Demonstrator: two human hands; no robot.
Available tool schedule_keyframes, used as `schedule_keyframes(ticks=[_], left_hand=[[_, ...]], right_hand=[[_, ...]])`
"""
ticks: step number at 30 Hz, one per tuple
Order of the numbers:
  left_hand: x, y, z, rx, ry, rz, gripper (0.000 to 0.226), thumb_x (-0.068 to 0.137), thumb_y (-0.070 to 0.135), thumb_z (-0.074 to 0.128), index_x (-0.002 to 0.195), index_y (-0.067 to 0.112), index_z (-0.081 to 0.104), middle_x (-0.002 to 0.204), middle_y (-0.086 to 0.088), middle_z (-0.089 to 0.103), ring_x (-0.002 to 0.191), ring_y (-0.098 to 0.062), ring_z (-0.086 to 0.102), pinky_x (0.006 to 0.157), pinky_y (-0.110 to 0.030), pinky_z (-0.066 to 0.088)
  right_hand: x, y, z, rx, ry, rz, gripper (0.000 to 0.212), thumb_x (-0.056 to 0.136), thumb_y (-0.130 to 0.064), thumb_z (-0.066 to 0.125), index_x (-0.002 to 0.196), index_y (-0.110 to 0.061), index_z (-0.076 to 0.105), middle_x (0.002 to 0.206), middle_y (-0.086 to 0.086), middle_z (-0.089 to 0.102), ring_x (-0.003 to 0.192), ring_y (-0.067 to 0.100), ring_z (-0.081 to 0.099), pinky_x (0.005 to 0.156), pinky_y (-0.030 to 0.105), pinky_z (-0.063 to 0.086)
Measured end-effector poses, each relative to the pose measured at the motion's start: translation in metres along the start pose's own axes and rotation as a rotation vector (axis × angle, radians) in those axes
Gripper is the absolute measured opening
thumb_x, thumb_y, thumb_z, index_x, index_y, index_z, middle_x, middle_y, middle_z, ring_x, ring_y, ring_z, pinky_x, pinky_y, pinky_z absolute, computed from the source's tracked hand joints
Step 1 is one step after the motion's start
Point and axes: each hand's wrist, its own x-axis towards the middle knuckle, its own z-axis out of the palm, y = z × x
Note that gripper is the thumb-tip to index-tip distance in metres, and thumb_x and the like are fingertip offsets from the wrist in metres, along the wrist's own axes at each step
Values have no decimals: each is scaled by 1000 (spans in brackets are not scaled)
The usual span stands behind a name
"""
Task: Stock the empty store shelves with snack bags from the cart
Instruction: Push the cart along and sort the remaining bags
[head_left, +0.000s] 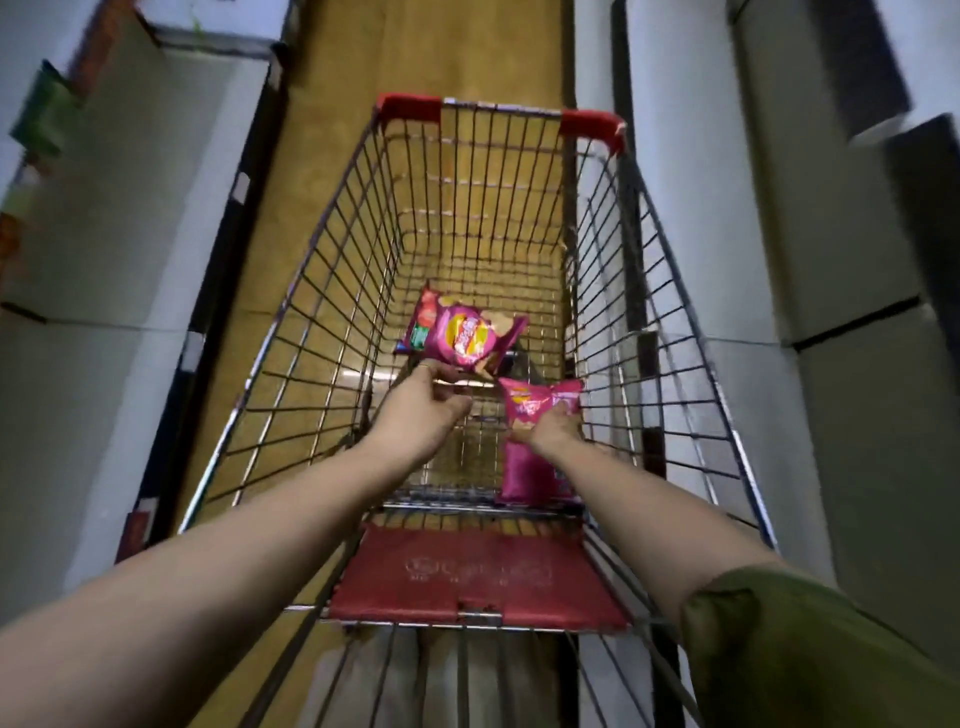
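Note:
Both my arms reach down into a wire shopping cart (332, 270) with red corner caps. My left hand (423, 402) pinches the lower edge of a pink snack bag (470, 338), which is lifted and tilted above the cart floor. A red bag (423, 325) lies partly hidden behind it. My right hand (553, 431) grips a second pink snack bag (535, 402) near the cart's right wall. Another pink bag (527, 475) lies flat below that hand, against the near end of the basket.
White shelving (130, 218) runs along the left of the aisle, with a few green and red packs (44, 111) at its far end. More white shelves (810, 249) line the right. The cart's red child-seat flap (478, 577) is folded near me. Yellow-brown floor (415, 52) lies ahead.

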Motion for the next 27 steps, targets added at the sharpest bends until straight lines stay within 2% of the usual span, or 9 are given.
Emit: schedule_keyframes(ticks=[6, 8, 11, 14, 16, 18, 20, 22, 27], left_hand=[[21, -34, 16, 12, -22, -75, 23, 91, 18, 59, 112, 11, 54, 86, -2, 57, 80, -19, 52, 71, -27, 40], [26, -44, 15, 24, -10, -85, 23, 91, 19, 59, 112, 11, 53, 79, 4, 52, 77, -17, 48, 69, -25, 37], [28, -49, 14, 55, -11, -98, 26, 91, 20, 59, 115, 13, 51, 76, 9, 49, 77, -17, 49, 71, -26, 38], [27, -48, 16, 89, -27, -105, 26, 90, 21, 59, 114, 14, 51, 75, 10, 51, 80, -18, 53, 72, -27, 39], [22, -43, 16, 78, -40, -101, 26, 90, 20, 59, 114, 13, 51, 76, 8, 52, 78, -16, 53, 72, -28, 41], [16, -35, 15, 55, -55, -95, 27, 90, 20, 59, 115, 12, 51, 79, 5, 55, 83, -19, 56, 77, -31, 44], [6, -27, 12, 47, -83, -84, 29, 91, 19, 59, 117, 11, 51, 85, 1, 57, 87, -22, 58, 81, -33, 46], [-6, -19, 8, 31, -103, -69, 31, 92, 20, 58, 120, 9, 51, 91, -1, 57, 87, -21, 56, 82, -33, 47], [-47, 18, -9, -98, -152, 40, 46, 92, 35, 54, 130, 11, 43, 117, -3, 56, 111, -19, 55, 91, -26, 40]], right_hand=[[56, 14, 55, -349, 51, 108, 118, 75, -44, 74, 148, -16, -14, 155, 19, -4, 140, 45, 7, 111, 60, 15], [66, 21, 67, -403, 131, 87, 97, 88, -34, 62, 149, -16, -11, 155, 20, -2, 139, 47, 9, 108, 64, 18], [71, 31, 73, -487, 258, -6, 58, 100, -11, 27, 150, -12, -2, 152, 23, 6, 135, 48, 17, 102, 63, 27], [60, 37, 57, -486, 264, -72, 65, 97, -6, 36, 150, -10, -1, 147, 25, 17, 126, 46, 34, 100, 53, 39], [44, 34, 39, -362, 150, -112, 86, 90, -11, 58, 150, -12, -4, 144, 23, 22, 123, 41, 43, 100, 43, 42], [19, 25, 16, -86, 15, -145, 92, 77, -10, 72, 148, -10, 13, 135, 20, 40, 115, 35, 52, 91, 35, 45], [-13, 17, -8, 320, -105, -154, 69, 73, 1, 71, 133, -6, 38, 111, 13, 59, 94, 27, 61, 73, 30, 51], [-48, 10, -32, 601, -239, -146, 53, 74, 9, 63, 121, -11, 47, 94, 6, 65, 80, 22, 63, 69, 31, 52], [-131, -1, -83, 957, -454, -243, 51, 60, 8, 59, 108, -8, 55, 73, 7, 73, 62, 20, 69, 62, 32, 57]])
